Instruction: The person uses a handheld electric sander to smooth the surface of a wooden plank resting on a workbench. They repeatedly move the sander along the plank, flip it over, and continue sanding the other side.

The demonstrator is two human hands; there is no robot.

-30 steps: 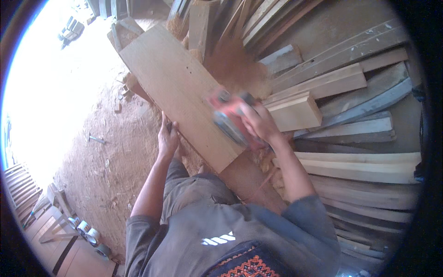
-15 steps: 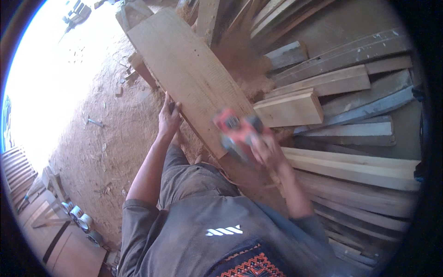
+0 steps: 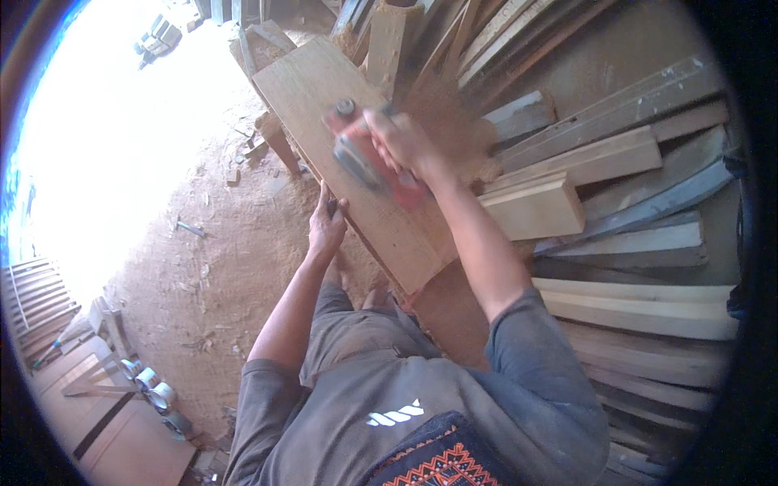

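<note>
A long pale wooden plank (image 3: pixel 324 105) slants from the upper middle down toward me. My right hand (image 3: pixel 401 142) is shut on the handle of a red electric planer (image 3: pixel 369 158), which rides on the plank's top face near its middle. Sawdust flies off to the planer's right. My left hand (image 3: pixel 327 227) grips the plank's left edge, lower down and closer to my body. Both forearms come up from my grey shirt at the bottom.
Stacked planks and beams (image 3: pixel 632 211) fill the right side. A short pale block (image 3: pixel 535 206) lies beside the plank. Sawdust-covered ground (image 3: pixel 235 275) spreads to the left, with wood scraps, a panel (image 3: pixel 121 429) and small tins (image 3: pixel 158 393) at lower left.
The planer and my right hand have moved up the plank, away from me, from its near end to its middle. My left hand stays on the plank's left edge.
</note>
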